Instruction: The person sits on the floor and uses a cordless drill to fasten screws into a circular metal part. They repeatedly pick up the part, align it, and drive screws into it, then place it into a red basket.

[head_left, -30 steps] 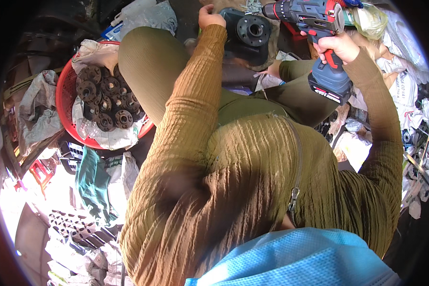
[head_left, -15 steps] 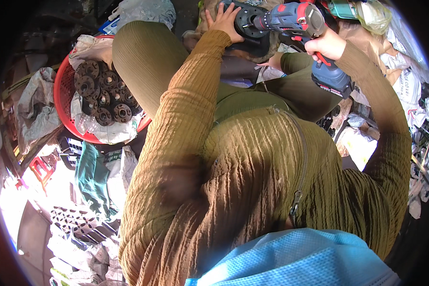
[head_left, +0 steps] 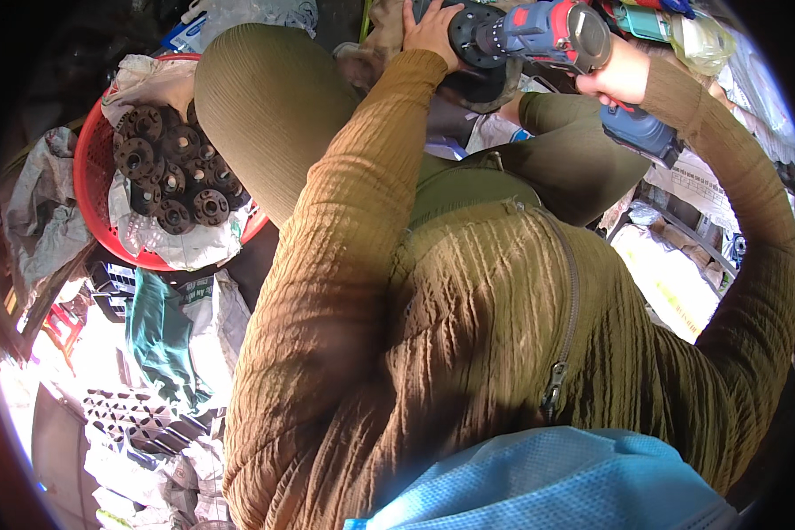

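My right hand [head_left: 620, 75] is wrapped around the grip of a blue and grey cordless drill [head_left: 552, 37] with red accents and a blue battery below. The drill lies nearly level, its chuck pointing left at a dark round flange [head_left: 477, 34] with holes; where the bit meets it is hard to make out. My left hand [head_left: 431, 35] lies against the flange's left side, fingers spread, the upper ones near the picture's top edge. Beneath the flange is a dark support [head_left: 481, 88], partly hidden.
Left of my bent knee [head_left: 256, 115], a red basket [head_left: 87, 181] lined with white sacking holds several dark flanges [head_left: 181, 146]. Green cloth [head_left: 159, 331] and a crate [head_left: 124, 411] lie lower left. Bags and sacks crowd the right side.
Both hands, the drill and the flange now appear slightly farther right and higher, while the basket appears farther left. The drill's chuck still faces the flange.
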Action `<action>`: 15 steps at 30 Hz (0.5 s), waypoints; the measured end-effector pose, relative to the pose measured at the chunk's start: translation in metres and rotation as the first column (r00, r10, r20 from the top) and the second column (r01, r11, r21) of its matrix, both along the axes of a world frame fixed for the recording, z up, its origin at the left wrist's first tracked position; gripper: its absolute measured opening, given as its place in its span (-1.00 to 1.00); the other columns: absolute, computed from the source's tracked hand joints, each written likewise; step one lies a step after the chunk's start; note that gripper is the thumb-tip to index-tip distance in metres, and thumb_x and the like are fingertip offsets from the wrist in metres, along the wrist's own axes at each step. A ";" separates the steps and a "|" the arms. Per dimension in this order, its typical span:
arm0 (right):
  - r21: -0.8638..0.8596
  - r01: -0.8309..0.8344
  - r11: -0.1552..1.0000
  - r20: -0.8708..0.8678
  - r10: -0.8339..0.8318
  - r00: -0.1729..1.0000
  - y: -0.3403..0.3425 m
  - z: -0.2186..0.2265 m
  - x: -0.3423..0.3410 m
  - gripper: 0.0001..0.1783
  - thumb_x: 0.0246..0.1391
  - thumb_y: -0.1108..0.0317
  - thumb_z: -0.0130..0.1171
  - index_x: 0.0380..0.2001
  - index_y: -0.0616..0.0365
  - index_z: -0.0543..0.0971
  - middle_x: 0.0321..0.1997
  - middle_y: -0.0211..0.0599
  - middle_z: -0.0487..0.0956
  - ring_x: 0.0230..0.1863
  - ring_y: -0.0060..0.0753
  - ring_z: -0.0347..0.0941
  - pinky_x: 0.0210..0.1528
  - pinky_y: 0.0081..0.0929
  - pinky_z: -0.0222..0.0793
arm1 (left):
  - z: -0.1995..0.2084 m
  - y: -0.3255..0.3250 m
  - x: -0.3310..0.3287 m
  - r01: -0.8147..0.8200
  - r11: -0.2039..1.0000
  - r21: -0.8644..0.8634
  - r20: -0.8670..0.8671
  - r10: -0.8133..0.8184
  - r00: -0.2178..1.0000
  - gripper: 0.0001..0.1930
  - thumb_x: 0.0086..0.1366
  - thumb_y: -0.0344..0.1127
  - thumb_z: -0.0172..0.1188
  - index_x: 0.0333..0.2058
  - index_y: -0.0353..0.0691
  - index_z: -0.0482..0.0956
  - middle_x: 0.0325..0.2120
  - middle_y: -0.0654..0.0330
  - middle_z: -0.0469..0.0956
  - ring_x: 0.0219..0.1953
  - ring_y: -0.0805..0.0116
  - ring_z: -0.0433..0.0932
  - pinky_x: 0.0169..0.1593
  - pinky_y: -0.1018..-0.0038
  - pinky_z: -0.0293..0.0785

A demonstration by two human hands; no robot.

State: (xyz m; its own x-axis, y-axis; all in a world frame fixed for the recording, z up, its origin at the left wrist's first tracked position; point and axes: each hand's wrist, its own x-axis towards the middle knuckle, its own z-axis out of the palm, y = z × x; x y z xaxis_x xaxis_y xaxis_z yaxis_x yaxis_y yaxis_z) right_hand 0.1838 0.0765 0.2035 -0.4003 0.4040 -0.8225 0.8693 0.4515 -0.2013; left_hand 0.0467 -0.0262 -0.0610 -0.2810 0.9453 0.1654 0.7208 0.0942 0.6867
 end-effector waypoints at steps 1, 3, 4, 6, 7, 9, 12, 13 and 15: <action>-0.014 -0.003 1.000 0.009 0.003 1.000 0.001 -0.001 0.000 -0.71 -0.14 0.48 0.14 -0.25 0.26 0.45 -0.70 -0.41 0.41 -0.75 -0.62 0.34 -0.74 -0.59 0.28 | -0.002 0.000 0.000 0.010 1.000 -0.008 0.019 -0.010 1.000 -0.09 -0.16 0.08 0.39 0.20 -0.04 0.26 0.20 0.29 0.27 0.38 0.24 -0.04 0.38 -0.09 -0.39; -0.021 -0.003 1.000 0.000 0.003 1.000 0.001 -0.001 -0.001 -0.68 -0.13 0.47 0.15 -0.22 0.25 0.44 -0.69 -0.41 0.42 -0.75 -0.62 0.34 -0.73 -0.59 0.28 | -0.005 0.001 0.001 0.032 0.999 -0.024 0.055 -0.031 0.998 -0.13 -0.13 0.03 0.37 0.19 -0.05 0.26 0.20 0.29 0.27 0.37 0.25 -0.03 0.38 -0.09 -0.40; -0.014 0.000 1.000 -0.017 0.000 1.000 -0.001 0.000 -0.002 -0.67 -0.12 0.47 0.15 -0.20 0.25 0.44 -0.69 -0.41 0.42 -0.75 -0.62 0.34 -0.73 -0.59 0.29 | -0.006 0.001 0.001 0.002 1.000 0.026 0.012 -0.002 1.000 -0.11 -0.15 0.06 0.37 0.19 -0.06 0.26 0.20 0.30 0.27 0.37 0.24 -0.03 0.38 -0.09 -0.40; 0.040 0.012 0.999 -0.100 -0.008 0.995 -0.011 0.001 -0.006 -0.66 -0.11 0.47 0.15 -0.18 0.26 0.43 -0.68 -0.40 0.43 -0.74 -0.61 0.35 -0.72 -0.58 0.30 | -0.008 0.001 0.001 0.021 1.000 -0.004 0.049 -0.021 0.999 -0.12 -0.14 0.08 0.36 0.19 -0.06 0.27 0.20 0.30 0.28 0.37 0.25 -0.02 0.38 -0.10 -0.40; 0.006 0.011 1.000 -0.009 -0.011 1.000 -0.011 0.004 -0.012 -0.66 -0.10 0.46 0.16 -0.18 0.27 0.43 -0.68 -0.40 0.44 -0.73 -0.61 0.36 -0.71 -0.57 0.31 | -0.009 0.001 0.002 0.031 0.999 -0.020 0.070 -0.030 0.997 -0.13 -0.13 0.08 0.35 0.18 -0.06 0.28 0.20 0.30 0.29 0.37 0.25 -0.02 0.37 -0.10 -0.40; -0.063 0.003 0.998 0.175 0.008 0.984 -0.009 0.010 -0.025 -0.66 -0.09 0.45 0.18 -0.18 0.28 0.42 -0.67 -0.39 0.45 -0.72 -0.60 0.37 -0.69 -0.57 0.32 | -0.013 0.003 0.003 0.015 1.000 0.016 0.071 -0.016 0.997 -0.19 -0.09 0.07 0.31 0.17 -0.06 0.30 0.19 0.30 0.31 0.37 0.26 -0.01 0.37 -0.11 -0.40; -0.044 -0.095 0.995 0.225 0.102 0.969 -0.016 0.011 -0.032 -0.72 -0.06 0.44 0.21 -0.26 0.29 0.43 -0.68 -0.41 0.45 -0.72 -0.61 0.37 -0.69 -0.56 0.30 | -0.021 0.006 0.005 -0.004 0.998 0.065 0.014 0.004 1.000 -0.24 -0.04 0.06 0.27 0.16 -0.06 0.32 0.18 0.30 0.32 0.37 0.27 -0.01 0.37 -0.12 -0.40; -0.045 -0.054 0.998 0.200 0.062 0.978 -0.017 0.009 -0.032 -0.73 -0.06 0.45 0.21 -0.27 0.29 0.42 -0.68 -0.41 0.45 -0.72 -0.61 0.37 -0.69 -0.56 0.30 | -0.024 0.007 0.006 -0.008 0.998 0.070 0.009 0.007 1.000 -0.26 -0.02 0.06 0.25 0.15 -0.06 0.32 0.18 0.30 0.31 0.37 0.27 -0.01 0.37 -0.12 -0.40; -0.016 0.034 0.999 0.177 -0.031 0.984 -0.018 0.004 -0.031 -0.74 -0.06 0.46 0.22 -0.29 0.28 0.42 -0.69 -0.42 0.45 -0.72 -0.61 0.37 -0.70 -0.55 0.29 | -0.029 0.009 0.007 -0.012 0.997 0.077 -0.002 0.012 1.000 -0.28 0.01 0.05 0.23 0.15 -0.06 0.32 0.18 0.31 0.31 0.37 0.27 -0.02 0.37 -0.13 -0.41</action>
State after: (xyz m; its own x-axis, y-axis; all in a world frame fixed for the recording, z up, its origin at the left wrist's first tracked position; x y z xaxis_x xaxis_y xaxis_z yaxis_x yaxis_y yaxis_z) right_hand 0.1524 0.0586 0.2076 -0.2348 0.3983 -0.8867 0.9061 0.4199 -0.0513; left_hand 0.0542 -0.0176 -0.0900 -0.2919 0.9263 0.2381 0.7214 0.0498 0.6907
